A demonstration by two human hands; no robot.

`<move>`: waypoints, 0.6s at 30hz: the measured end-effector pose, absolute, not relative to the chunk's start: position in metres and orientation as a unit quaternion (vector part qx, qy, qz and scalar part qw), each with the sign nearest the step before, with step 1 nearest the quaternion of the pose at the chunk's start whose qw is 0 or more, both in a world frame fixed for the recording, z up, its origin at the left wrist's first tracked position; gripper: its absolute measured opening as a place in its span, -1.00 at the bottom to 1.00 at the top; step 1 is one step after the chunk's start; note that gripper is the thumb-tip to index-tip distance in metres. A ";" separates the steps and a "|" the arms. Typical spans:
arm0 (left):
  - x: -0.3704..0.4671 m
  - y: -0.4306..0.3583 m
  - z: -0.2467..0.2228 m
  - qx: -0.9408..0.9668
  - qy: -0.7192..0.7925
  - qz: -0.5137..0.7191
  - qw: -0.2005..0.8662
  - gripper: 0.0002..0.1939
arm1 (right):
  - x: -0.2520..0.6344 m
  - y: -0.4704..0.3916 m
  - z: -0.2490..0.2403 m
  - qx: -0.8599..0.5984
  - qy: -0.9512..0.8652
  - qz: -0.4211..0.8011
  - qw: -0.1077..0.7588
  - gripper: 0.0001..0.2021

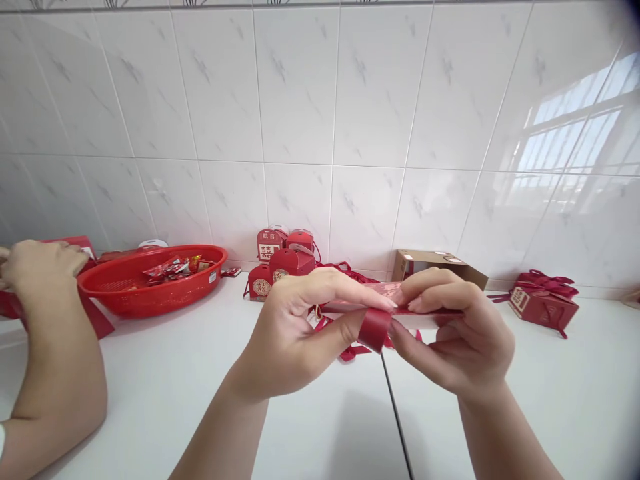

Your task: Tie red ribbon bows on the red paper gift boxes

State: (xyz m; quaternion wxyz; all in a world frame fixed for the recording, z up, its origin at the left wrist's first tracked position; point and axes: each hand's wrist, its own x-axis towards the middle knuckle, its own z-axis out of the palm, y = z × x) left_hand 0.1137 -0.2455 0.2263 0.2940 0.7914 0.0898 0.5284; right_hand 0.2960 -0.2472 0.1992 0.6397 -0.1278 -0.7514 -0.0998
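In the middle of the head view, both my hands hold a red cardboard gift box (425, 321) in front of me, seen edge-on. My left hand (305, 327) has its thumb and index finger closed at a curved glossy red strip (375, 329) at the near edge; whether this is a flap or ribbon I cannot tell. My right hand (463, 327) grips the box's right part, thumb below and fingers curled over the top. Much of the box is hidden by my fingers. Red ribbons (355, 351) lie on the table behind my hands.
Assembled red boxes (293, 262) stand by the tiled wall. A red plastic basket (160, 297) holds wrapped candies (175, 268). A brown carton (470, 268) and a ribbon-tied box (543, 308) are at right. Another person's arm (60, 360) reaches in at left, over red cardboard.
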 end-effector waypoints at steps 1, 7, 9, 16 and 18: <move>0.112 -0.246 0.226 0.796 0.085 0.521 0.298 -0.81 | 0.296 -0.247 0.199 -0.126 -0.750 -0.107 0.641 -0.69; 0.103 -0.245 0.230 0.816 0.046 0.492 0.300 -0.81 | 0.294 -0.249 0.200 -0.107 -0.748 -0.139 0.640 -0.66; 0.102 -0.246 0.232 0.818 0.039 0.481 0.312 -0.78 | 0.293 -0.249 0.200 -0.101 -0.747 -0.153 0.639 -0.65; 0.108 -0.249 0.233 0.786 0.103 0.520 0.317 -0.74 | 0.293 -0.250 0.202 -0.110 -0.748 -0.185 0.629 -0.69; 0.109 -0.250 0.232 0.792 0.120 0.509 0.314 -0.73 | 0.293 -0.250 0.202 -0.106 -0.748 -0.189 0.627 -0.69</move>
